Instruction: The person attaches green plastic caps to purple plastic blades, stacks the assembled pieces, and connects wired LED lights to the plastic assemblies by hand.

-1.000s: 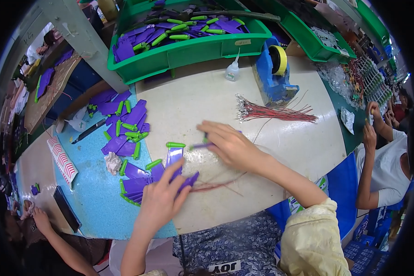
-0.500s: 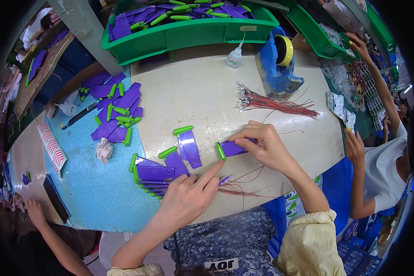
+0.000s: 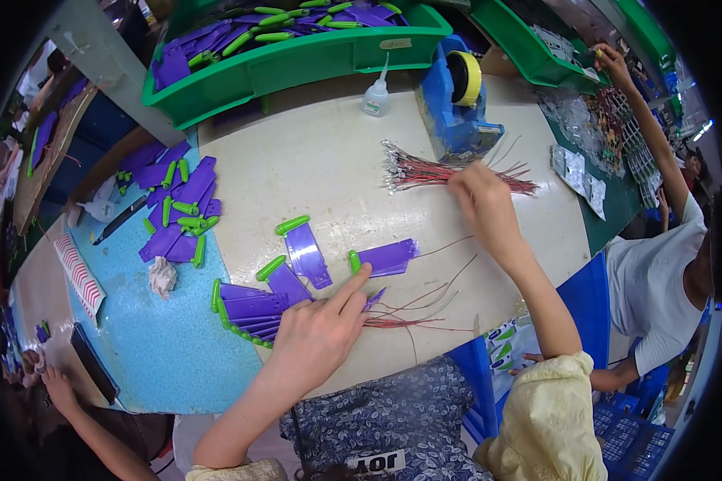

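My left hand (image 3: 321, 333) rests palm-down on the table, index finger stretched out to the green end of a flat purple piece (image 3: 389, 257). A thin wire trails from that piece's right end. The other left fingers are loosely bent, their undersides hidden. Over the bundle of red and black wires (image 3: 425, 172) is my right hand (image 3: 489, 208), fingers pinched together. Whatever lies between its fingertips is hidden. Left of my left hand, several purple pieces with green ends (image 3: 249, 307) lie fanned and overlapping. Another such piece (image 3: 306, 255) lies just beyond them.
At the back stands a green bin (image 3: 297, 76) of purple and green parts. A small glue bottle (image 3: 375, 98) and blue tape dispenser (image 3: 457, 112) stand before it. More parts (image 3: 180, 200) are heaped on a blue mat (image 3: 168, 345). Co-workers sit at both sides.
My right hand has let go of the purple piece and moved up and right to the wire bundle. My left index finger stays at the piece's green end. The whole view has shifted slightly.
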